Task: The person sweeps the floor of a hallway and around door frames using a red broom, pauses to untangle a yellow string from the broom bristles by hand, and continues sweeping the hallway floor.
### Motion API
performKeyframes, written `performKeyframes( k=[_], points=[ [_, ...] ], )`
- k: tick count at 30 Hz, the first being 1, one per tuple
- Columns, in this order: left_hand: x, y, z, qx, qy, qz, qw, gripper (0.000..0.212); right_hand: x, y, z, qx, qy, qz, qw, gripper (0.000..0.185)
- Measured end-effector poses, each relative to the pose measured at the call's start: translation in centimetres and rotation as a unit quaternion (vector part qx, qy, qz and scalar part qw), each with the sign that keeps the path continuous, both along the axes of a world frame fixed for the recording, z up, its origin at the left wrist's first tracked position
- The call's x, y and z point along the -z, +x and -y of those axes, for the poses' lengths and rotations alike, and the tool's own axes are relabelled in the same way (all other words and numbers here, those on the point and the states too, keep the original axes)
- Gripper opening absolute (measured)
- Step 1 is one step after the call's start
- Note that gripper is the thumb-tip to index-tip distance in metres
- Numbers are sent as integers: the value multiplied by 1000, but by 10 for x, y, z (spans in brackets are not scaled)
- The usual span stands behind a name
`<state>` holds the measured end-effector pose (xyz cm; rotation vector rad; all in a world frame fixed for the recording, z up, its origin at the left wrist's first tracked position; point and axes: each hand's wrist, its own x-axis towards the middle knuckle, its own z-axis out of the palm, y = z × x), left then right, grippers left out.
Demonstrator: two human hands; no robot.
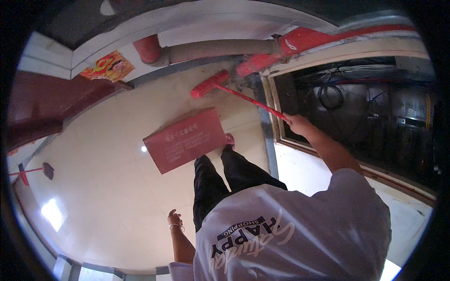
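My right hand (298, 123) grips the upper end of a red broom handle (254, 102). At its far end, the red broom head (210, 83) rests on the pale tiled floor, close to the wall pipes. My left hand (175, 218) hangs beside my body, holding nothing, with its fingers loosely apart and a bracelet at the wrist. Between the broom and my legs stands a red box (186, 140) that bears white writing. It hides one foot; a reddish shoe (230, 138) shows at its right corner.
Red pipes (260, 63) and a grey pipe (221, 50) run along the wall. To my right, a framed wall cavity (351, 102) holds loose cables (330, 96). Dark red panelling (35, 102) stands at left. A long-handled tool with a dark head (48, 171) is farther left.
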<state>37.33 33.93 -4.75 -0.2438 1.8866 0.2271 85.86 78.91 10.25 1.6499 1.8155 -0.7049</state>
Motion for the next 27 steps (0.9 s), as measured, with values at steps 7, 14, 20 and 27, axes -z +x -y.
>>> performKeyframes(
  k=[7,14,20,27],
  points=[
    [15,13,-51,61,46,24,997,31,46,9,5,44,60,-18,997,44],
    [6,48,-127,4,122,17,992,45,59,72,88,-2,13,49,999,48],
    [4,49,-126,-89,117,-40,988,53,-5,112,109,22,60,-70,996,46],
    [-7,46,-138,12,86,5,996,54,50,63,97,117,19,-41,992,48]
  ],
)
